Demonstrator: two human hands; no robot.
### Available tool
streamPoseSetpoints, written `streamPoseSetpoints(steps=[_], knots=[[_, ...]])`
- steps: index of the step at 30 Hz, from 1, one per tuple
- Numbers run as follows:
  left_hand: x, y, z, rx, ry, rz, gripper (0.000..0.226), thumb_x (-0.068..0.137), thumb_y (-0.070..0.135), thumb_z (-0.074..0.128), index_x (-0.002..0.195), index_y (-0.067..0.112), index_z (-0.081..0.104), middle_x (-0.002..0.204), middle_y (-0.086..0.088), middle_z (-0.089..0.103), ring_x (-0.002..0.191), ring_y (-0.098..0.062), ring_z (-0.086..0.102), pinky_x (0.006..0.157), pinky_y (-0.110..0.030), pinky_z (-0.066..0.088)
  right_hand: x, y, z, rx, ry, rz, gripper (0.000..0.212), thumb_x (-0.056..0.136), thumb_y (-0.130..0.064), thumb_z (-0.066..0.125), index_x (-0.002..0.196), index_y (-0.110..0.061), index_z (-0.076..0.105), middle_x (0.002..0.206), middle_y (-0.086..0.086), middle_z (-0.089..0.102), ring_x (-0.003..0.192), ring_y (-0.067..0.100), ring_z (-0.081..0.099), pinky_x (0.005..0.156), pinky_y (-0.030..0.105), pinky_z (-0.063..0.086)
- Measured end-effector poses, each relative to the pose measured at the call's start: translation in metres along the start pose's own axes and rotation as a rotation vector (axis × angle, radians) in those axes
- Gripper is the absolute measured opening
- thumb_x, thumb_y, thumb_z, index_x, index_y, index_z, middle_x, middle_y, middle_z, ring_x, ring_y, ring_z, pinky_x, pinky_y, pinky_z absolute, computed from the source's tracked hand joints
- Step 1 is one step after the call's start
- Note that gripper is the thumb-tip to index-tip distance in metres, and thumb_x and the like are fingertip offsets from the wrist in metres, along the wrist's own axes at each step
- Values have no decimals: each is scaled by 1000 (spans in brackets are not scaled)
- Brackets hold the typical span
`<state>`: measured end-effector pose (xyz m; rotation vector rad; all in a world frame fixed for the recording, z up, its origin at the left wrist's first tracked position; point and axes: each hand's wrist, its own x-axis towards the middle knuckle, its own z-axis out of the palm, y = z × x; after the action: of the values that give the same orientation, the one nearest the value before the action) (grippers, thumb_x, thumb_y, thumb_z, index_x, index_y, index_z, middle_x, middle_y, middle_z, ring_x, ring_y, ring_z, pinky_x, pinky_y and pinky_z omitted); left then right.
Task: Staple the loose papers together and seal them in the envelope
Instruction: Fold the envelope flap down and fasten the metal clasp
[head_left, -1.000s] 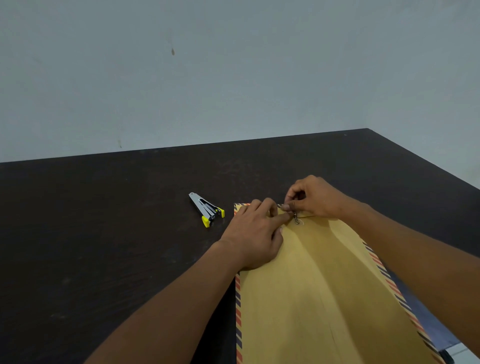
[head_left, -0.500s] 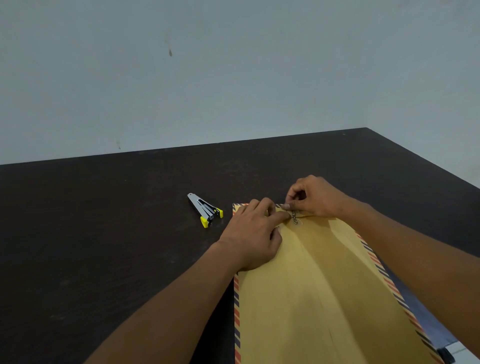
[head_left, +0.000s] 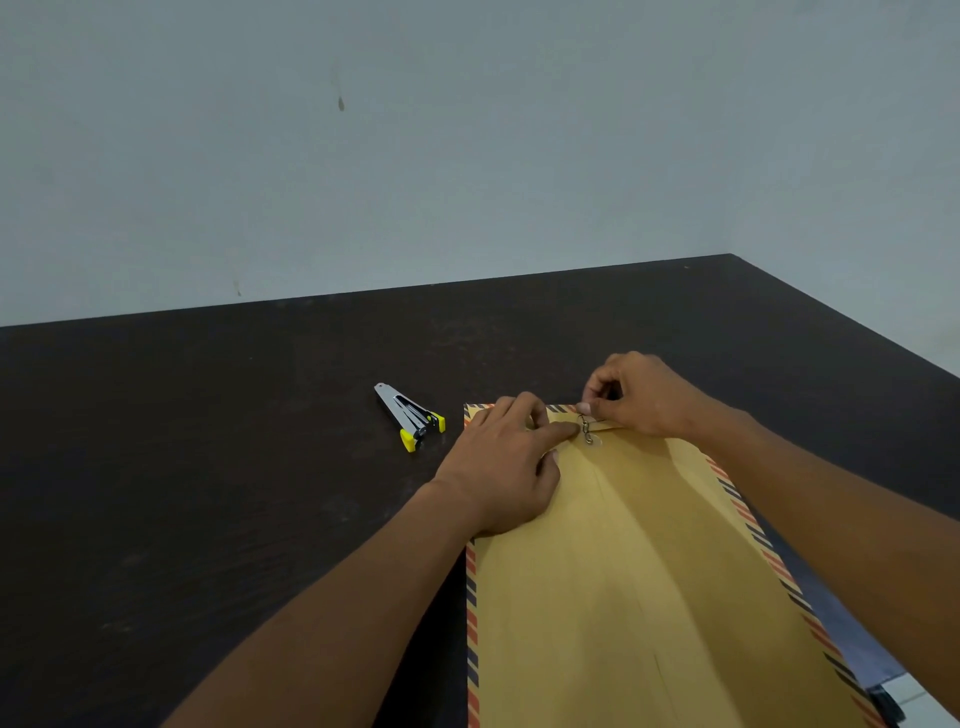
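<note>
while your left hand (head_left: 506, 467) presses flat, fingers straight, on the envelope (head_left: 649, 597) on the table (head_left: 208, 467), your right hand (head_left: 636, 397) pinches its tie string (head_left: 587, 428) (contents hidden, near end cut off); the stapler (head_left: 410, 415) lies just left.

Matt brown paper envelope (head_left: 639, 571), shiny metal stapler (head_left: 402, 410) with yellow plastic ends, dark wood-grain table (head_left: 208, 467).

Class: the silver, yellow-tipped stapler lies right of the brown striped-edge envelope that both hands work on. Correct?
No. The head view shows the silver, yellow-tipped stapler left of the brown striped-edge envelope; the left hand and right hand do work on it.
</note>
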<state>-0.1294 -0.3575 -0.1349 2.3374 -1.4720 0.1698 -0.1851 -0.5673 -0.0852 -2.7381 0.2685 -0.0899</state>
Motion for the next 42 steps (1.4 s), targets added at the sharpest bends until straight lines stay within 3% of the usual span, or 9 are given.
streamPoseSetpoints(steps=[8,13,18,22,26,28,31,36,42], knots=[[0,1,0,-11,3,-13,49,96,38,43,144,35,49,120,4,42,112,-15,42,97,-33,38,-17,5,-1,-45,40,32,17,86,-33,73,72,-38,66,96,-12,62,101,15,57,98,53,45],[-2,4,-3,-33,3,-59,46,97,39,44,142,31,53,124,5,45,112,-14,46,96,-33,43,-31,4,-1,-83,96,44,5,88,-35,71,83,-33,71,106,-10,59,116,17,48,104,48,35],[-4,10,-5,1,0,-91,44,99,39,44,141,33,54,127,6,46,112,-14,51,87,-31,43,-51,-2,7,-100,122,-7,7,88,-35,70,91,-32,75,130,-12,55,139,11,28,110,43,16],[-4,14,-8,45,-29,-114,45,99,43,42,143,34,52,129,6,46,111,-16,54,86,-34,49,-64,-1,5,-81,113,-26,10,92,-34,65,94,-33,75,135,-14,55,146,9,23,118,47,5],[-4,16,-13,81,-40,-187,46,99,45,44,141,29,51,134,4,46,117,-15,51,94,-35,49,-79,2,-8,-151,244,44,11,93,-30,62,93,-30,72,111,-9,61,118,15,52,102,44,37],[-6,15,-16,95,-19,-229,45,97,45,47,137,27,54,134,2,48,119,-16,50,95,-36,48,-85,4,-16,-125,101,126,7,93,-31,62,91,-29,68,100,-7,62,101,16,61,90,39,51],[-4,16,-19,101,-34,-299,44,95,47,50,134,27,56,141,-1,47,126,-20,45,101,-39,44,-88,-1,-14,-145,-142,242,28,90,-47,64,110,-27,64,109,-6,59,103,16,58,92,35,51],[5,16,-30,150,-72,-360,30,96,34,47,122,26,59,127,-2,61,117,-25,48,96,-40,42,-79,1,-6,-244,-23,344,27,88,-53,61,109,-36,60,127,2,44,128,30,39,104,49,40],[10,7,-35,148,-114,-394,26,96,29,54,122,31,59,131,-3,55,123,-25,45,102,-41,39,-65,14,-10,-46,15,445,28,82,-35,76,99,-29,53,114,0,58,107,23,56,95,46,50]])
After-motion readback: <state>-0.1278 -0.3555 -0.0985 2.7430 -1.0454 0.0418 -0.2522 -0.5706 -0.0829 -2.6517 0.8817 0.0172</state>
